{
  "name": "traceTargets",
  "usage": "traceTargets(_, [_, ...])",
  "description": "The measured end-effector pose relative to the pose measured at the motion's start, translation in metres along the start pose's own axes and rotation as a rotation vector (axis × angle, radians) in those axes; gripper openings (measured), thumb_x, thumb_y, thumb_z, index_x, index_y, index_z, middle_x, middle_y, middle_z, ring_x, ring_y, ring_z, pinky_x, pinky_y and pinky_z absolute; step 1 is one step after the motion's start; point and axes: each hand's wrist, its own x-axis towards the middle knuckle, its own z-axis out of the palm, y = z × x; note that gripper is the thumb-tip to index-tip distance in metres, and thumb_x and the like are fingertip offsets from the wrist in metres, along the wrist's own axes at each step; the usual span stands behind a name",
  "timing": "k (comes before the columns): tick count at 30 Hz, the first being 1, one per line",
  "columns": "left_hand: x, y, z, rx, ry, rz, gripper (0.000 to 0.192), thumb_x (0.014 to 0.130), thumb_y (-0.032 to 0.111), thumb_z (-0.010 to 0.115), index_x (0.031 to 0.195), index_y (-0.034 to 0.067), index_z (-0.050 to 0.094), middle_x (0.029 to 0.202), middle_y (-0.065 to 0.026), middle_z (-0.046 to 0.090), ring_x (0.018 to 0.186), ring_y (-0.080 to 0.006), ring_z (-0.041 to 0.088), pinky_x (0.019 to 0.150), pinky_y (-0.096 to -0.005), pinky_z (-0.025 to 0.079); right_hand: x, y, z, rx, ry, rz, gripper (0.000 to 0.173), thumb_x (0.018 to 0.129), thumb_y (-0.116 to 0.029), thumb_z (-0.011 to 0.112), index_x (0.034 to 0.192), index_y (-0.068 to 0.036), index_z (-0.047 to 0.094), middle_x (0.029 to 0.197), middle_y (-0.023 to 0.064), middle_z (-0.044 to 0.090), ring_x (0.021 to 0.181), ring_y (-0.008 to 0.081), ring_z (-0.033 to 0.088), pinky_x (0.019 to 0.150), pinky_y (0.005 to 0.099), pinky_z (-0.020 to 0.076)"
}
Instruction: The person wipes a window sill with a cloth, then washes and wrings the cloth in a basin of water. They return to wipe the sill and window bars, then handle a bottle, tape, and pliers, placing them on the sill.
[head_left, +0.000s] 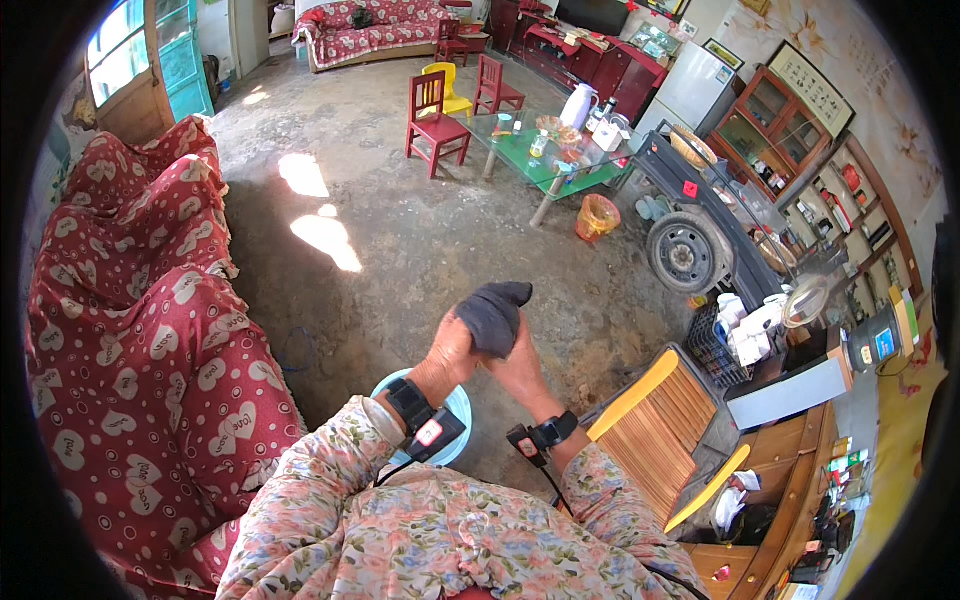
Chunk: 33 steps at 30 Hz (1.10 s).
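Observation:
A dark grey cloth (493, 319) is bunched up between my two hands, above the concrete floor. My left hand (454, 346) grips it from the left side, with its fingers mostly hidden by the cloth. From the right, my right hand (517, 367) closes on the cloth's lower part, and the two hands touch at the heels. Both wrists wear black straps with small devices and cables. Below my left wrist stands a light blue basin (459, 427), partly covered by my forearm and the floral top; its contents cannot be made out.
A sofa under a red patterned cover (187, 360) runs along the left. At right stand a slatted wooden chair (652, 442), a black crate (712, 345) and a wheeled cart (720, 217). Ahead are a glass table (517, 161), a waste bin (598, 217) and a red chair (437, 129).

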Motion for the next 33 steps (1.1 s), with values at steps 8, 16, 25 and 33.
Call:
traceTargets(8, [-0.02, 0.038, -0.052, 1.127, -0.587, 0.185, 0.075, 0.074, 0.015, 0.074, 0.136, 0.003, 0.033, 0.125, -0.0144, 0.05, 0.12, -0.0259, 0.047, 0.099, -0.0399, 0.039, 0.012, -0.012, -0.013, 0.595, 0.095, 0.425, 0.036, 0.075, 0.0, 0.061, 0.11, -0.001, 0.05, 0.102, 0.0077, 0.06, 0.086, 0.0151, 0.06, 0.063, 0.0269, 0.0506])
traceTargets(16, [-0.026, 0.05, -0.073, 1.252, -0.498, 0.269, 0.107, 0.063, 0.026, 0.084, 0.144, 0.011, 0.016, 0.137, -0.0124, 0.032, 0.127, -0.0212, 0.033, 0.106, -0.0355, 0.029, 0.013, -0.036, -0.004, 0.255, -0.282, 0.281, 0.041, 0.07, 0.002, 0.057, 0.111, 0.0, 0.055, 0.099, 0.011, 0.061, 0.089, 0.0203, 0.059, 0.074, 0.0319, 0.0496])
traceTargets(25, [-0.056, 0.02, -0.084, 0.169, -0.161, -0.186, 0.042, 0.078, 0.02, 0.071, 0.113, 0.007, 0.053, 0.094, -0.0049, 0.061, 0.076, -0.0163, 0.06, 0.065, -0.0297, 0.051, 0.017, -0.044, 0.005, 1.021, -0.407, 0.551, 0.046, 0.087, -0.017, 0.059, 0.129, -0.007, 0.044, 0.121, 0.0099, 0.052, 0.103, 0.0223, 0.056, 0.082, 0.0339, 0.0473])
traceTargets(33, [-0.064, 0.011, -0.079, -0.048, -0.111, -0.466, 0.035, 0.081, 0.026, 0.07, 0.104, 0.003, 0.057, 0.088, -0.0093, 0.064, 0.068, -0.0175, 0.06, 0.06, -0.0276, 0.05, 0.011, -0.024, 0.042, 0.873, -0.392, 0.264, 0.042, 0.094, -0.035, 0.047, 0.129, -0.01, 0.047, 0.111, 0.0051, 0.057, 0.097, 0.0173, 0.056, 0.085, 0.0314, 0.0455])
